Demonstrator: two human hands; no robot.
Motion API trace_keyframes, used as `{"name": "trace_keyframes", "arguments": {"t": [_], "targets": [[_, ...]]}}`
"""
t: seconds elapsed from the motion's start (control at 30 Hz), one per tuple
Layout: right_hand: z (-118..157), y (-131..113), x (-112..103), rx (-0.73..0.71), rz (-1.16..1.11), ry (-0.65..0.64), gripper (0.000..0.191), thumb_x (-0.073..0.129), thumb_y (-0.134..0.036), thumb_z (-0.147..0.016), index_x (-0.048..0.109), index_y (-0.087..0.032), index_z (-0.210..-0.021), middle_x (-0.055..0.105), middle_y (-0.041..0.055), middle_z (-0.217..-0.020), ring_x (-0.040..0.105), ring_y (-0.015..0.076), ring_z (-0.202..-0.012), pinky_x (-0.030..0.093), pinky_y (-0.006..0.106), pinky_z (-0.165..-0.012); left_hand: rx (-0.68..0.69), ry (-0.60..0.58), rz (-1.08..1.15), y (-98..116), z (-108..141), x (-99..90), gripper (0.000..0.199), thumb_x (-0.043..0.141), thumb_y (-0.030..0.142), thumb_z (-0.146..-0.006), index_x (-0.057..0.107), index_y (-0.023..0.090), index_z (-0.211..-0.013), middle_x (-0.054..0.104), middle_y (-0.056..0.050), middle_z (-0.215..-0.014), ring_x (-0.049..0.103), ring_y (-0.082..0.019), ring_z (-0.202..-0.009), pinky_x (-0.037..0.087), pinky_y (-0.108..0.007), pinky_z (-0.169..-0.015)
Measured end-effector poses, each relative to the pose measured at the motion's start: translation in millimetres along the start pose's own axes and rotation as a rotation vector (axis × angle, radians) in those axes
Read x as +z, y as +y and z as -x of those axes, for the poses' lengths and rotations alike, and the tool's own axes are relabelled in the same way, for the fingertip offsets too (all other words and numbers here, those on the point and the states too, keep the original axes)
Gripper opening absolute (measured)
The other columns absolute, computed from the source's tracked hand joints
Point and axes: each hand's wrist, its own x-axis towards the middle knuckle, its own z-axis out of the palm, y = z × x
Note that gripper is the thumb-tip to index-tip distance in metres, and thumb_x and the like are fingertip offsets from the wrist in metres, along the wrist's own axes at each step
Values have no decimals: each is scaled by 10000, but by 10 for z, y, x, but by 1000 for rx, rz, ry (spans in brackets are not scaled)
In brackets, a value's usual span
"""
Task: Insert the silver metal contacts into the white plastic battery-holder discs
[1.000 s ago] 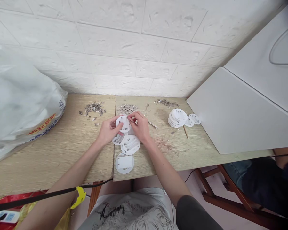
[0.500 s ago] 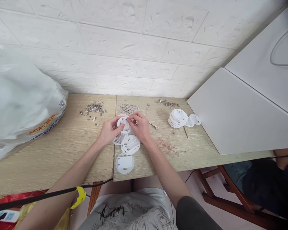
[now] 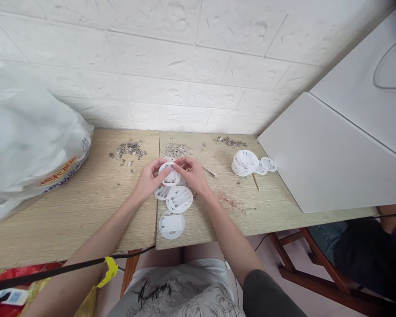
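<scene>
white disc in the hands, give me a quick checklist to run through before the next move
1. Held disc supported by the left hand: ok, thumb on its face.
2. Right hand at the disc: ok, its thumb is at the upper right edge.
3. Metal parts fully seated in the held disc: cannot tell, too small and partly covered.
4. Loose metal pieces close by: ok, a pile lies just beyond the hands.
5. Nearby discs facing alike: not ok, the nearest disc shows a flat panel, the slotted disc open slots.
6. Disc stack on the right squared up: not ok, edges are staggered.
</scene>
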Motion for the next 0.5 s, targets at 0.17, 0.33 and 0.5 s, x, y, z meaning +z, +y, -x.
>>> {"name": "trace_keyframes", "arguments": {"t": [0.17,0.33,0.5], "targets": [[7,2,13,-42,18,-21,205,665,-370,-748,683,-180,-823,644,5,-767,493,104,-625,412,250,-601,11,-3,-8,-14,-16,6,376,710,499,-716,652,158,-862,672,-41,-794,594,-147,-678,466,-228,-579],[16,18,39,-60,8,-23,175,657,-339,-754,677,-178,-818,622,-3,-744,485,104,-632,409,244,-603,0,8,-2,-49,-31,4,394,725,519,-696,666,154,-833,673,-33,-762,582,-142,-641,455,-230,-564],[22,6,49,-65,0,-28,155,650,-322,-749,663,-179,-804,605,-14,-726,481,105,-633,413,252,-619,-12,16,-9,-57,-30,8,390,728,513,-688,675,157,-838,687,-41,-773,600,-157,-658,471,-239,-571]]}}
